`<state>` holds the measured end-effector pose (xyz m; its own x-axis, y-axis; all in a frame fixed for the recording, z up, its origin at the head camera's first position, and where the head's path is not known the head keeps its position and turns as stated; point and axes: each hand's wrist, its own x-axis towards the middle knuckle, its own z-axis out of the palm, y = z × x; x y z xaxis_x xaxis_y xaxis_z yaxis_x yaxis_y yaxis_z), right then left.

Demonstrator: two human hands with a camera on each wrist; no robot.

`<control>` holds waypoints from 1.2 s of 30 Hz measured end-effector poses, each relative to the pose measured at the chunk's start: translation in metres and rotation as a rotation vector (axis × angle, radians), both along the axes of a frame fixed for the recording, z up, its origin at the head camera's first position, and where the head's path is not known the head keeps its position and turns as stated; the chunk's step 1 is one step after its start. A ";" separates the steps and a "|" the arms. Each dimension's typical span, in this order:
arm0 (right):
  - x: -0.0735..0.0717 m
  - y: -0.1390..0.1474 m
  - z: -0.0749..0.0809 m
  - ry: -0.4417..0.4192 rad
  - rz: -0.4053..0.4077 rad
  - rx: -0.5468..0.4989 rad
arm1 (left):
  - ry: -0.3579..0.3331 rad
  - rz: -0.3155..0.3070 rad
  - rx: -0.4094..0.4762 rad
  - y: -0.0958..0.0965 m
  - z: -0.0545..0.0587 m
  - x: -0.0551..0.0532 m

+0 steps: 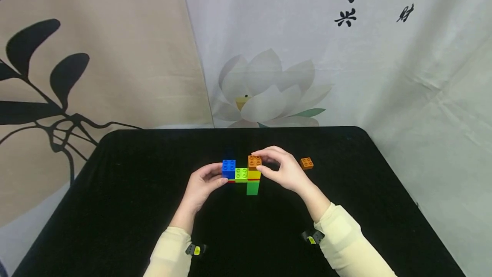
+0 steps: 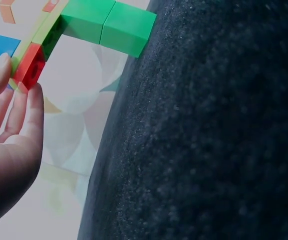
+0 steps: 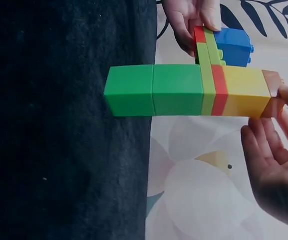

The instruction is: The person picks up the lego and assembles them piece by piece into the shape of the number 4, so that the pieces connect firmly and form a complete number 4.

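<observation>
A toy-brick build stands at the middle of the table: stacked green bricks [image 3: 153, 90] at the bottom, a lime plate [image 1: 241, 174] across them, thin red pieces, a yellow brick [image 3: 246, 91] on the right and a blue brick [image 1: 229, 169] on the left. My left hand [image 1: 203, 184] holds the build's left end by the blue brick, its fingers near the red piece [image 2: 30, 66] below. On top of the yellow brick sits an orange brick [image 1: 254, 162], which my right hand [image 1: 282, 169] pinches between thumb and fingers.
A second orange brick [image 1: 306, 163] lies on the black-covered table [image 1: 153, 157], right of my right hand. The table's far edge runs close behind the build, with a printed curtain [image 1: 269, 33] beyond it.
</observation>
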<state>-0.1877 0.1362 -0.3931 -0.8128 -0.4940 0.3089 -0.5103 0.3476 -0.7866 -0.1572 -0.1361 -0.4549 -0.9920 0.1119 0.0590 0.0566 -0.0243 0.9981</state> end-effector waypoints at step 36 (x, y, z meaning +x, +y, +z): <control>-0.029 0.129 -0.042 -0.123 -0.324 0.205 | -0.007 -0.013 0.000 -0.001 0.001 -0.002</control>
<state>-0.2164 0.2651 -0.4351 -0.9613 -0.2471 0.1215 -0.2549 0.6313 -0.7325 -0.1594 -0.1371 -0.4538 -0.9909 0.1243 0.0517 0.0489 -0.0254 0.9985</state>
